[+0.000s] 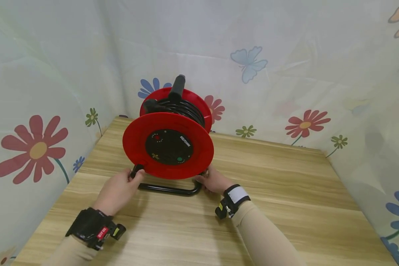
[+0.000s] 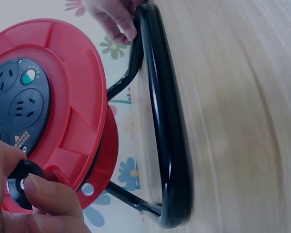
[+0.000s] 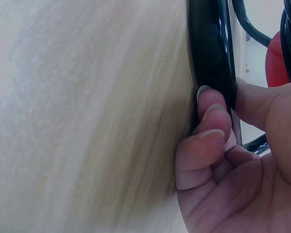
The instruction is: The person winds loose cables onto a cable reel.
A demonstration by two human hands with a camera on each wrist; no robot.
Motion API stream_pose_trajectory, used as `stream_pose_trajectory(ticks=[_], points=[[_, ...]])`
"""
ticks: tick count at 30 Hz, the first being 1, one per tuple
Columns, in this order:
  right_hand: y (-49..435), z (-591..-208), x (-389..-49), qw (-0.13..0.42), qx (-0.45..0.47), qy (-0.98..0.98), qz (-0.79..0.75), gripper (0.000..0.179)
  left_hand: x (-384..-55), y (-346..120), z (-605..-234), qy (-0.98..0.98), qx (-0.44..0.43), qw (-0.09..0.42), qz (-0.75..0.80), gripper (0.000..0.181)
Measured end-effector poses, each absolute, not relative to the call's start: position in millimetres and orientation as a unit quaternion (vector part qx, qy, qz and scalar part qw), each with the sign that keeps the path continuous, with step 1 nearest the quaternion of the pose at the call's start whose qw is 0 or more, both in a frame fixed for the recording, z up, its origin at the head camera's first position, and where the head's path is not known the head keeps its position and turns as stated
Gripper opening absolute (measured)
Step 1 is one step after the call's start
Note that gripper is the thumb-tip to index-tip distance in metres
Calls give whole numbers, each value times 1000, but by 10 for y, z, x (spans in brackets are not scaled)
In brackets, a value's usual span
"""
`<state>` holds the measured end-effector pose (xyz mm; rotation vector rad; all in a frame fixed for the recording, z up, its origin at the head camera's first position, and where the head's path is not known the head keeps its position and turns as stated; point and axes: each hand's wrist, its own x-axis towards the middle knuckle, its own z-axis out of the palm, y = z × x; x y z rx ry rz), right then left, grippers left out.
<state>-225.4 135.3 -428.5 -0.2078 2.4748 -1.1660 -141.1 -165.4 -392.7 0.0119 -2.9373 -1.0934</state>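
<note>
A red cable reel (image 1: 199,147) with black cable (image 1: 183,108) wound between its two discs stands on a bent black tube frame (image 1: 167,189). Its front disc carries a black socket panel (image 2: 20,104). My left hand (image 1: 119,188) pinches the black winding knob (image 2: 25,177) at the lower left of that disc, thumb and fingers round it. Low on the right, my right hand (image 1: 216,180) grips the corner of the tube frame, with curled fingers (image 3: 203,150) on one side and the thumb on the other.
The reel stands on a wood-grain table (image 1: 272,177). Behind it hangs a pale curtain (image 1: 193,33) printed with flowers and butterflies. A black handle (image 1: 177,88) sticks up at the top of the reel. Both wrists wear black straps with small cameras.
</note>
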Motion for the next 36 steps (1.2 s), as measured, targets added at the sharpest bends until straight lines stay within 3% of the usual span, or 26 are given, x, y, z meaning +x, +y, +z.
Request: stream_pose_trajectory(ticks=[26, 36], points=[[1384, -4327, -2251, 205, -72, 881, -420, 40, -1374, -1751, -3788, -930, 11, 36, -366, 60], [1327, -4355, -2225, 169, -71, 896, -403, 38, -1373, -1771, -3810, -925, 17, 52, -376, 62]])
